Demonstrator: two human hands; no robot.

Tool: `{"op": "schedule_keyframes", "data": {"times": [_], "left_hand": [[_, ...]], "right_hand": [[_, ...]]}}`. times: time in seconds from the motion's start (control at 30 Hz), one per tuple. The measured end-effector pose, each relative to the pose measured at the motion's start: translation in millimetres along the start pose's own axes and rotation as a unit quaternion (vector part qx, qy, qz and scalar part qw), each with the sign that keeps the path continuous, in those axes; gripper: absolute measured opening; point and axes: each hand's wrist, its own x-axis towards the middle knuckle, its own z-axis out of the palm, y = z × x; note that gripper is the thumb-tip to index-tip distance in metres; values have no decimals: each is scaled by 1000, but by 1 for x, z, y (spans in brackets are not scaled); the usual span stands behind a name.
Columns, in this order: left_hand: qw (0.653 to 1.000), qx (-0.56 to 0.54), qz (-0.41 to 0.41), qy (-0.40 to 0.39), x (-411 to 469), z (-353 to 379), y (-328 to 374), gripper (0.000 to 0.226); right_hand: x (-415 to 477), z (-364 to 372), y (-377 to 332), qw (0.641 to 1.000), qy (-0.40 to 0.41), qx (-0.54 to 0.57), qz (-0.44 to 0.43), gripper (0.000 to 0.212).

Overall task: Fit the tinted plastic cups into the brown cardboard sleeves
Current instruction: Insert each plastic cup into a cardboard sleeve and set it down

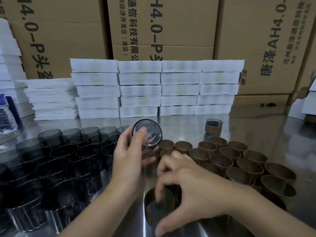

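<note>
My left hand (131,154) grips a tinted plastic cup (150,134), tilted so its round base faces the camera, above the middle of the table. My right hand (184,187) is lower and nearer, its fingers curled round the rim of a brown cardboard sleeve (153,199) standing on the table. Several tinted cups (56,161) stand packed together on the left. Several empty brown sleeves (239,161) stand grouped on the right. One cup fitted in a sleeve (213,128) stands alone behind them.
The shiny metal table (256,127) carries stacks of white foam trays (153,88) along the back, with big cardboard boxes (171,28) behind. A clear plastic bottle (6,120) stands at the far left edge.
</note>
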Motion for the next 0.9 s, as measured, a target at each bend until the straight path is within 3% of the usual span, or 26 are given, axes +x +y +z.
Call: {"op": "schedule_keyframes", "data": {"times": [0.13, 0.3, 0.47, 0.67, 0.8, 0.9], "left_hand": [[1000, -8, -4, 3, 1, 0, 3, 39], [1000, -21, -11, 12, 3, 1, 4, 39], [999, -43, -9, 4, 5, -1, -2, 26], [999, -52, -6, -1, 7, -3, -1, 23], [997, -54, -48, -21, 5, -1, -2, 25], [992, -72, -100, -41, 2, 0, -2, 22]], "right_hand": [[1, 6, -5, 998, -35, -21, -41, 24], [-1, -4, -2, 999, 13, 40, 6, 16], [0, -17, 4, 977, 155, 135, 62, 13], [2, -16, 14, 936, 280, 134, 165, 19], [5, -11, 16, 890, 412, 127, 152, 24], [8, -9, 16, 867, 460, 141, 132, 17]]}}
